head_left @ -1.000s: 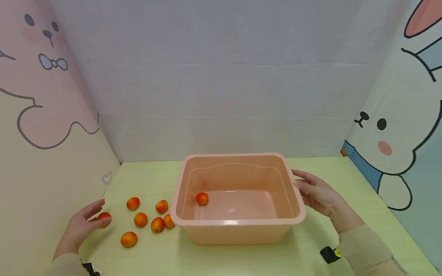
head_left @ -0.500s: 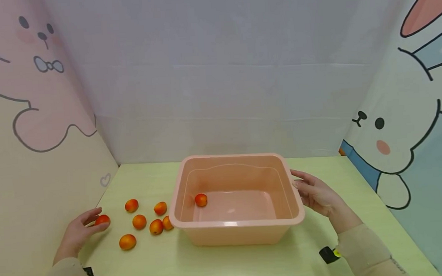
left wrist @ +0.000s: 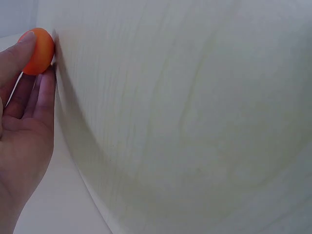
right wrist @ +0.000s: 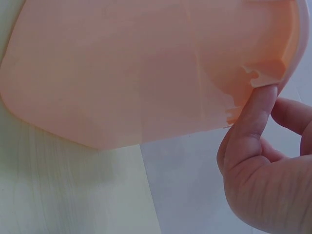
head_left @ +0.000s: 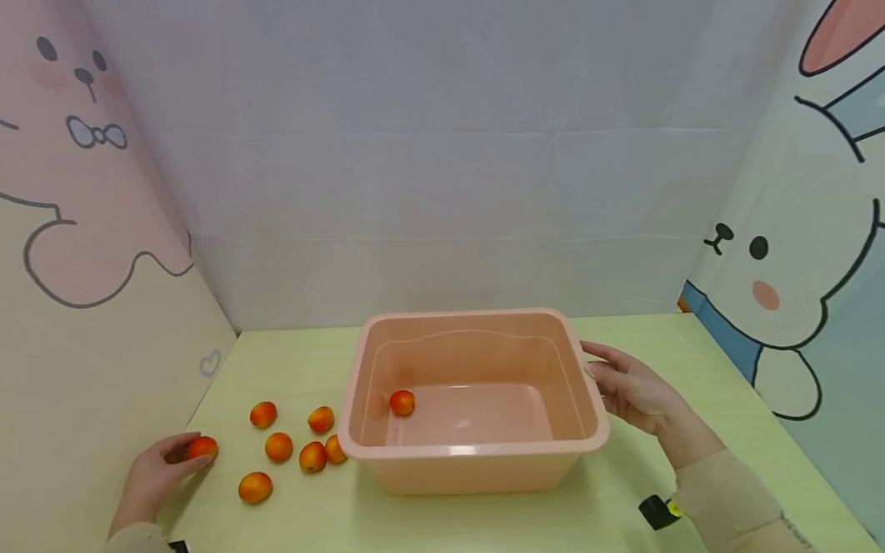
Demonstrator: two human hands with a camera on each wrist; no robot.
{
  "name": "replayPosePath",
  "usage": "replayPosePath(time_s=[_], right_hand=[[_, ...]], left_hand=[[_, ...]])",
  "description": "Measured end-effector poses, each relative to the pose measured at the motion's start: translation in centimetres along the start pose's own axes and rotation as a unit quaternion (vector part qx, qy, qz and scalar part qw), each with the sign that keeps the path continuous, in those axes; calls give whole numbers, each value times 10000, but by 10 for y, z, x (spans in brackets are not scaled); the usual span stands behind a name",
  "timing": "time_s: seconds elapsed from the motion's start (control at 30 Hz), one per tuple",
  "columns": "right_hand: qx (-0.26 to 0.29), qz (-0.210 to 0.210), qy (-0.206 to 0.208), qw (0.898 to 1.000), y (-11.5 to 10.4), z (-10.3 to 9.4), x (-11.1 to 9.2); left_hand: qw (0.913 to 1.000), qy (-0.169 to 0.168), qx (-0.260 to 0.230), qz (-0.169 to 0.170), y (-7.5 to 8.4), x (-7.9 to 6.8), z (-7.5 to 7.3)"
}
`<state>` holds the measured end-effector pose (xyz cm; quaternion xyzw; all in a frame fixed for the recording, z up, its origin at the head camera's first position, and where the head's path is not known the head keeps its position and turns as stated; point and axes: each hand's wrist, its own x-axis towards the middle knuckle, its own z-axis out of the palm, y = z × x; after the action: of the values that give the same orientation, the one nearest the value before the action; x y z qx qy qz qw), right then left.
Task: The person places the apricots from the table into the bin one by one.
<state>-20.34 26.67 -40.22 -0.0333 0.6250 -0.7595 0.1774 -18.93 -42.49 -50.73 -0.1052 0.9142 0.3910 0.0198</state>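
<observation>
At the left edge of the table my left hand [head_left: 153, 477] pinches a small orange-red fruit [head_left: 204, 447], rounded like an apricot. The left wrist view has the thumb on one side of this fruit [left wrist: 45, 51] and the fingers curled behind it, close to the tabletop. My right hand [head_left: 636, 393] grips the right rim of a pink plastic tub [head_left: 459, 451]. From the right wrist, a finger hooks under the tub's rim [right wrist: 267, 80], with the thumb on the other side. Inside the tub, toward its left end, lies one fruit [head_left: 402, 402].
Several more orange-red fruits [head_left: 255, 488] lie loose on the pale table [head_left: 291, 543] between my left hand and the tub. One [head_left: 335, 449] is partly hidden by the tub's left side. Printed panels [head_left: 101, 353] close off the left and right; a white sheet [head_left: 438, 185] hangs behind.
My left hand has closed its fingers and thumb round the leftmost fruit, which has shifted slightly left toward the wall. The right hand keeps its hold on the tub.
</observation>
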Motion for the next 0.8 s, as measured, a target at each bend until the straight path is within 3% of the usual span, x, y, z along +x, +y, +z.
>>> replayPosePath(time_s=[0.23,0.5,0.8], right_hand=[[87,-33,-45,9999,3,-2,0],[-20,-21,-17,10000,3,-1,0],[-73,60,63,9999,0,0,-1]], left_hand=[[9996,98,-251,33,3,-3,0],[9987,266,-215,372,24,-1,-4],[9983,425,-189,355,46,3,-3]])
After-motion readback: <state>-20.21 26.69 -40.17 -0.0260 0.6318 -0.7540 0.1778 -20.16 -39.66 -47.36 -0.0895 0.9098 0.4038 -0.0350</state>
